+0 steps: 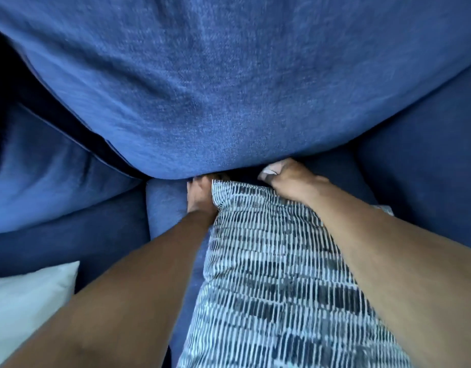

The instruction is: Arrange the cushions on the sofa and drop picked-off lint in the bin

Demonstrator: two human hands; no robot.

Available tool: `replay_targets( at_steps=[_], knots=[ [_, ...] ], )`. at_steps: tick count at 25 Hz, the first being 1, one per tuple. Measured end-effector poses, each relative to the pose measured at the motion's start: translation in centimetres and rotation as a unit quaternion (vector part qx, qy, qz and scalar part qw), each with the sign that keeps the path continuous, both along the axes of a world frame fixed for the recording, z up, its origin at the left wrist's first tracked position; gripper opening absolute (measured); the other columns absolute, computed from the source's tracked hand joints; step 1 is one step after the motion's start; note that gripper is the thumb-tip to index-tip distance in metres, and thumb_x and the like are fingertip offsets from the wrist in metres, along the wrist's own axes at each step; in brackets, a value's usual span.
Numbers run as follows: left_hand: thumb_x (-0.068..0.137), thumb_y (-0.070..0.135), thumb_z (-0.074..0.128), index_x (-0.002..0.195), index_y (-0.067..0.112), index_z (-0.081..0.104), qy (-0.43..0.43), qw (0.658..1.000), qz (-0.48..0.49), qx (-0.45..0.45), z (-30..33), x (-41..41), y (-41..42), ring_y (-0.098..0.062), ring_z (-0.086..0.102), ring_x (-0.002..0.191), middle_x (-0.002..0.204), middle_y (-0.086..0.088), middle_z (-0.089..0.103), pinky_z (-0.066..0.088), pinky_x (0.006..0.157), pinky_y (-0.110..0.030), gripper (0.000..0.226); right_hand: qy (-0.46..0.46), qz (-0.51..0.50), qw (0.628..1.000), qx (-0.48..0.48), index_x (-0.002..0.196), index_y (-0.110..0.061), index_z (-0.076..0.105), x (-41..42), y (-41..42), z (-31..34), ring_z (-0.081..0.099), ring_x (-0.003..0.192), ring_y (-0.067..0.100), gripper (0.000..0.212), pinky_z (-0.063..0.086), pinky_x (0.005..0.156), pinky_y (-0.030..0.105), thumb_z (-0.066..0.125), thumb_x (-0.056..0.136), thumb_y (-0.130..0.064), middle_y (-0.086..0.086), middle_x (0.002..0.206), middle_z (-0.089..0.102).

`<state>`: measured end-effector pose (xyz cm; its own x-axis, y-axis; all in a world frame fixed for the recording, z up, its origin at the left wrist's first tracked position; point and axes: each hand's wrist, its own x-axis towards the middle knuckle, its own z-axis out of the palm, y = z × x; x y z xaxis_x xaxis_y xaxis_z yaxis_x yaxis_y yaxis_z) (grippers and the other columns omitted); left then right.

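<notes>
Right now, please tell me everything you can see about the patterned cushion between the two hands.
The patterned cushion looks like woven fabric, white with rows of short dark blue-grey dashes. It lies on the blue sofa seat, its far edge pushed toward the big blue back cushion. The left hand holds its far left corner, and the right hand grips its far edge, fingers curled. The right forearm lies over it. Its near end runs out of view.

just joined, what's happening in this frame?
A person is placing a patterned cushion on a blue sofa. The right hand grips the cushion's far top edge; the left hand is against its far left corner, fingers partly hidden. The cushion's far end sits at the base of the big blue back cushion. A white cushion lies at lower left. No bin in view.
</notes>
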<state>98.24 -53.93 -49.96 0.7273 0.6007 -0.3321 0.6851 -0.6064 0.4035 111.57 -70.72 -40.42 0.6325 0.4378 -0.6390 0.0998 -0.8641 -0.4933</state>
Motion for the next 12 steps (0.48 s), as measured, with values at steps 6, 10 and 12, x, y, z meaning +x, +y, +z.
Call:
replay_targets(
  at_steps=[6, 10, 12],
  knots=[
    [0.092, 0.012, 0.053, 0.092, 0.022, 0.074, -0.073, 0.974, 0.174, -0.125, 14.6, -10.0, -1.9, -0.02, 0.072, 0.085, 0.09, 0.007, 0.076, 0.058, 0.082, -0.03, 0.023, -0.117, -0.112, 0.977, 0.139, 0.114, -0.015, 0.07, -7.1, -4.2, 10.1, 0.069, 0.092, 0.017, 0.027, 0.055, 0.082, 0.029, 0.051, 0.095, -0.01, -0.001, 0.099, 0.077],
    [0.097, 0.027, 0.062, 0.101, 0.028, 0.068, -0.138, 0.96, 0.203, -0.134, 25.2, -15.2, -3.7, -0.008, 0.07, 0.079, 0.081, 0.006, 0.073, 0.039, 0.062, 0.0, 0.007, -0.05, -0.15, 0.969, 0.191, 0.114, -0.016, 0.068, -11.8, -6.8, 18.1, 0.058, 0.062, 0.014, 0.029, 0.052, 0.06, 0.037, 0.046, 0.095, -0.018, 0.001, 0.08, 0.07],
    [0.097, 0.034, 0.064, 0.102, 0.031, 0.067, -0.162, 0.957, 0.201, -0.133, 29.4, -16.9, -4.7, -0.002, 0.069, 0.08, 0.083, 0.008, 0.073, 0.04, 0.064, 0.0, 0.006, -0.04, -0.125, 0.971, 0.2, 0.12, -0.012, 0.068, -13.9, -7.3, 21.0, 0.054, 0.054, 0.011, 0.035, 0.05, 0.051, 0.041, 0.042, 0.097, -0.019, -0.003, 0.07, 0.062]
  ],
)
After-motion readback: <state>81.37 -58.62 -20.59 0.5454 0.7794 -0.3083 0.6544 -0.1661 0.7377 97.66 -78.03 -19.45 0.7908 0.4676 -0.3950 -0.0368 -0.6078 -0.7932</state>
